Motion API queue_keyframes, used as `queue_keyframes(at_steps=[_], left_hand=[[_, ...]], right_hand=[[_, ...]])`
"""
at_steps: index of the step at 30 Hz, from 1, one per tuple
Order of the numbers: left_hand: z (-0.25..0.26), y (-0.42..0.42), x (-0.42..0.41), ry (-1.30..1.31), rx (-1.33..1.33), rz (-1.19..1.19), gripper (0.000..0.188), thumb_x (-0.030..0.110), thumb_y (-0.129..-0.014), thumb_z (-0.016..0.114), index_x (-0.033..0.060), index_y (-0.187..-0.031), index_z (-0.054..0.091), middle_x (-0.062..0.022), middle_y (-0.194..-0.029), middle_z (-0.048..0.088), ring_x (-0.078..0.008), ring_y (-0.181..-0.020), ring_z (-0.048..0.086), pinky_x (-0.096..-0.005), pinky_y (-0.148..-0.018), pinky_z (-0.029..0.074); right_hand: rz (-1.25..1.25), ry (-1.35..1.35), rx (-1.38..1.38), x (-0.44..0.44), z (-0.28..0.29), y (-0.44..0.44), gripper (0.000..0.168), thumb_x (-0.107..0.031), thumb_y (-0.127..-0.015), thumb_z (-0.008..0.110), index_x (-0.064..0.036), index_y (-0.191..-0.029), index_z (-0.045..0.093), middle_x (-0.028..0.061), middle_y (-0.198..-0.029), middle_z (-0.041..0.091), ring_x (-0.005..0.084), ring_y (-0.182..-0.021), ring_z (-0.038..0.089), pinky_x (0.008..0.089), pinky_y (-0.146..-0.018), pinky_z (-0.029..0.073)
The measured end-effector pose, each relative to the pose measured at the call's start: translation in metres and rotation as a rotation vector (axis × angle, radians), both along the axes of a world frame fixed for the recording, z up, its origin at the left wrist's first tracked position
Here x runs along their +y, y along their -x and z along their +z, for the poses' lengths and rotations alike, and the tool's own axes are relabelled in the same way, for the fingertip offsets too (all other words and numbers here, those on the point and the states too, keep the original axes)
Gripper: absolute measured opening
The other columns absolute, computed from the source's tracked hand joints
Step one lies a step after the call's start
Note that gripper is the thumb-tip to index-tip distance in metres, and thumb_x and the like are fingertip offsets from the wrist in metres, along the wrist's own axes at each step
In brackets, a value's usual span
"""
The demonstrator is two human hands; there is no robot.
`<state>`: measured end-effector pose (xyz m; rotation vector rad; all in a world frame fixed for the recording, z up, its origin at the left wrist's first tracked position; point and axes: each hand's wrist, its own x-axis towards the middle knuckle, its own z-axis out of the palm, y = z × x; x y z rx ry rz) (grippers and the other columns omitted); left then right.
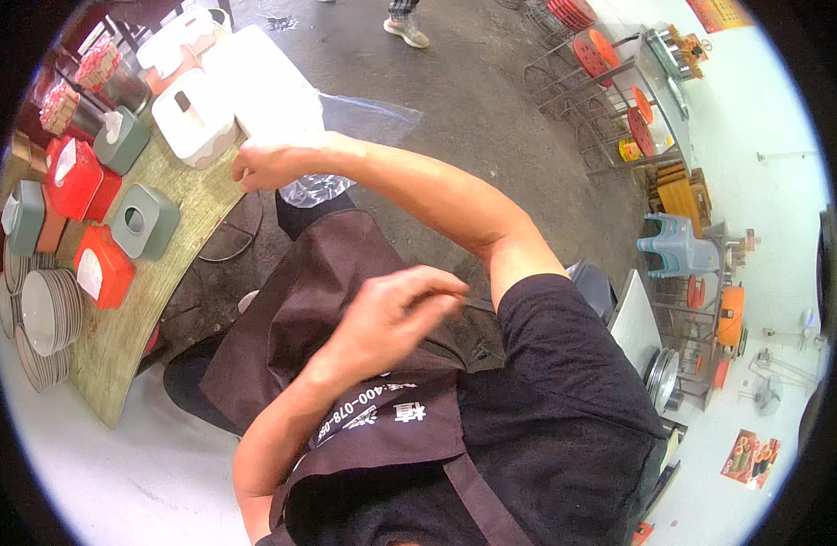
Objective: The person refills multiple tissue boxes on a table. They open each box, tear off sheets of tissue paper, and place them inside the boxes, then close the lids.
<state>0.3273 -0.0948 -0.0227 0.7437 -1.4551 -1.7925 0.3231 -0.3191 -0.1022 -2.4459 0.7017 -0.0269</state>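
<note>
My left hand [398,314] is raised in front of the dark brown apron [323,273], its fingers loosely bent and thumb apart, with nothing seen in it. My right arm reaches across to the table edge, where my right hand [268,164] is curled beside a bright white box or bag [275,82]. Whether it grips anything cannot be told. Crumpled clear plastic [316,190] shows just below the right wrist, and a thin clear plastic film [374,109] sticks out above the forearm. Left of that hand stands a white tissue box [193,116] on the wooden table [152,273].
Red tissue boxes [104,266], grey-green tissue boxes [145,222], stacked plates [50,310] and a metal container of wrapped chopsticks [118,75] crowd the table. A round stool frame [234,232] stands beneath. At the top a person's leg [405,24] shows; blue plastic stools [678,246] stand at right.
</note>
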Motion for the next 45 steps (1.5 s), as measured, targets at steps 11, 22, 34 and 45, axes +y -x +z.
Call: queue_keyframes(at_steps=[11,22,34,45], left_hand=[[0.031,0.030,0.010,-0.152,0.112,-0.124,0.014,0.008,-0.090,0.070,0.0004,-0.090,0.058,-0.0042,-0.091,0.063,-0.0079,-0.084,0.056,-0.0268,-0.075,0.048],[0.037,0.032,0.012,-0.054,0.061,-0.054,0.016,0.009,-0.091,0.068,-0.0015,-0.088,0.057,-0.0090,-0.083,0.056,-0.0161,-0.078,0.057,-0.0309,-0.071,0.047],[0.019,0.016,0.027,-0.896,0.618,0.013,0.009,0.017,-0.098,0.057,0.0112,-0.096,0.050,0.0064,-0.077,0.051,-0.0030,-0.064,0.048,-0.0189,-0.057,0.037],[0.039,0.008,0.021,-0.931,0.559,-0.086,0.020,0.015,-0.098,0.060,0.0106,-0.114,0.049,0.0080,-0.077,0.048,-0.0021,-0.065,0.043,-0.0178,-0.058,0.033]], right_hand=[[0.018,0.049,-0.155,-0.005,-0.015,-0.014,0.026,-0.021,-0.084,0.063,-0.004,-0.103,0.072,0.0136,-0.087,0.072,0.0269,-0.078,0.070,0.0378,-0.072,0.054],[0.077,-0.014,-0.178,-0.001,-0.018,-0.020,0.023,-0.019,-0.085,0.064,-0.003,-0.100,0.071,0.0122,-0.083,0.071,0.0263,-0.076,0.068,0.0377,-0.073,0.052],[0.000,-0.150,-0.307,0.011,-0.005,-0.021,0.024,-0.024,-0.085,0.062,-0.011,-0.099,0.076,0.0128,-0.090,0.074,0.0287,-0.084,0.071,0.0387,-0.078,0.055],[0.050,-0.176,-0.343,0.014,-0.006,-0.019,0.027,-0.025,-0.087,0.064,-0.009,-0.106,0.074,0.0113,-0.091,0.074,0.0266,-0.085,0.071,0.0373,-0.078,0.054]])
